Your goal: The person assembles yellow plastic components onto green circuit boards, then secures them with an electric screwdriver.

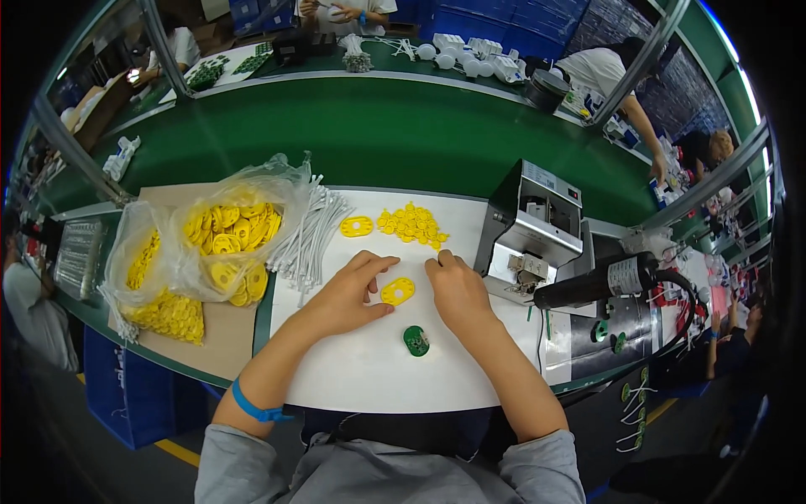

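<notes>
On the white work sheet [353, 370] a yellow oval plastic plate with holes [398, 291] lies flat between my hands. My left hand [353, 290] is beside it on the left, thumb and fingers apart, with nothing visible in them. The fingers of my right hand [457, 286] are pinched together to the right of the plate, just below a pile of small yellow plastic parts [411, 223]; what they hold, if anything, is hidden. A round green circuit board [416, 341] rests below the plate. Another yellow oval plate [357, 227] lies beyond my left hand.
At left are plastic bags of yellow parts [231, 227] and a bundle of white cables [311, 235]. A metal machine [537, 227] and a black cylindrical tool [596, 284] stand at right. Behind runs a green conveyor belt [378, 126], with co-workers beyond it.
</notes>
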The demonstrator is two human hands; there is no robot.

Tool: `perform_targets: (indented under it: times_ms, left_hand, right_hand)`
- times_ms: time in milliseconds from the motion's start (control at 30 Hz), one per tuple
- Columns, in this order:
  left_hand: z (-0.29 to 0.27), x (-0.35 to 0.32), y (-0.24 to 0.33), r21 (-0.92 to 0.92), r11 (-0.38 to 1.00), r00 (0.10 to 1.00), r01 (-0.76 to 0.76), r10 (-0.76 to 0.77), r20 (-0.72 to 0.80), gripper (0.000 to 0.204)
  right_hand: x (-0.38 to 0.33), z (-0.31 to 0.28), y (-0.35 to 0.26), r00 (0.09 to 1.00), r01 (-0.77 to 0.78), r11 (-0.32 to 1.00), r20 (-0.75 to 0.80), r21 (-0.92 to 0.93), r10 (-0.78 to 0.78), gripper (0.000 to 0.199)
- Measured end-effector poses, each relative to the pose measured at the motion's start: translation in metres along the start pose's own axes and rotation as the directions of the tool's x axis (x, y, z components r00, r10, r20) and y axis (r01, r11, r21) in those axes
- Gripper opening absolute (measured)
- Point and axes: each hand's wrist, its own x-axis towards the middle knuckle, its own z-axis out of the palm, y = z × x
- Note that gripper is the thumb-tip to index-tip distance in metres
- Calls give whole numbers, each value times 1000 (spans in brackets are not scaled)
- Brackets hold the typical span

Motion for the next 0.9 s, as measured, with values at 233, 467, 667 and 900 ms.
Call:
perform_targets:
  times_ms: [233,467,667,900]
  left_hand:
    - [-18,-19,-22,126,987,994,-103,106,-22,68]
    - [-19,-27,-35,109,977,977,-183,193,-92,73]
    - [-17,-26,-41,80,984,981,-161,169,-101,76]
    - [-12,-22,-45,74,988,986,-138,144,-86,79]
  right_hand:
    - [3,15,-26,971,124,845,-238,520,4,17]
    - [8,24,-47,977,117,600,-199,791,72,9]
    - [12,28,-51,997,-33,549,-12,835,79,6]
    - [16,41,-49,998,19,667,-55,745,33,14]
